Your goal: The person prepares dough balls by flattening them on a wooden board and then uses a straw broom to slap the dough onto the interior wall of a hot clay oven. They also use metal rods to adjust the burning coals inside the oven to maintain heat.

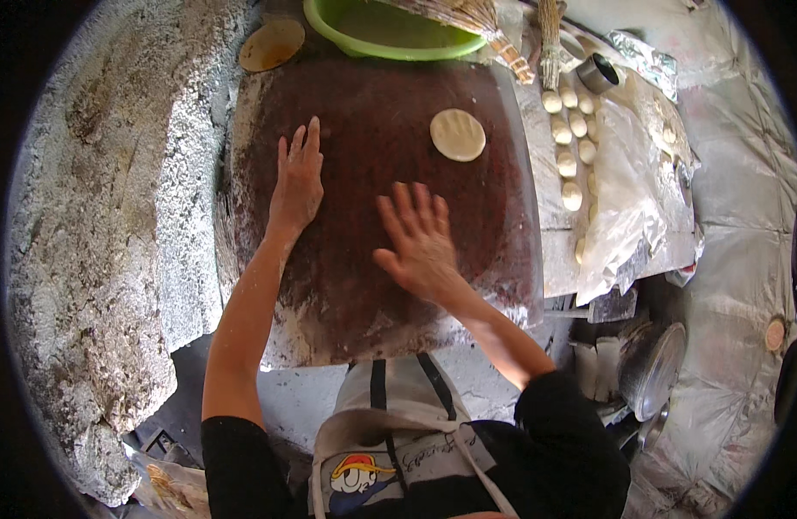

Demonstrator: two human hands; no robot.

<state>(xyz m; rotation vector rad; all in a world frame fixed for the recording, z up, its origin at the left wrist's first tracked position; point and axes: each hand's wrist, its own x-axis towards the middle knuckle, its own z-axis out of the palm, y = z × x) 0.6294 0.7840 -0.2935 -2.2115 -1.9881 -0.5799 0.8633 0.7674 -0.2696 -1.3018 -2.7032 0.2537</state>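
Observation:
My left hand rests over the left part of a dark reddish board, fingers pointing away from me and holding nothing. Over the middle of the board my right hand is spread, palm down, slightly blurred and with nothing in it. A flattened round of dough with finger dents lies beyond my right hand, towards the board's right side, touched by neither hand. Pale flour dusts the board's edges. Several dough balls sit in rows on a surface at the right, some of them partly under a clear plastic sheet.
A green basin and a bowl with yellowish liquid stand at the board's far edge. Straw brushes and a metal cup are at the far right. A rough, whitish ledge borders the left; pots stand low at right.

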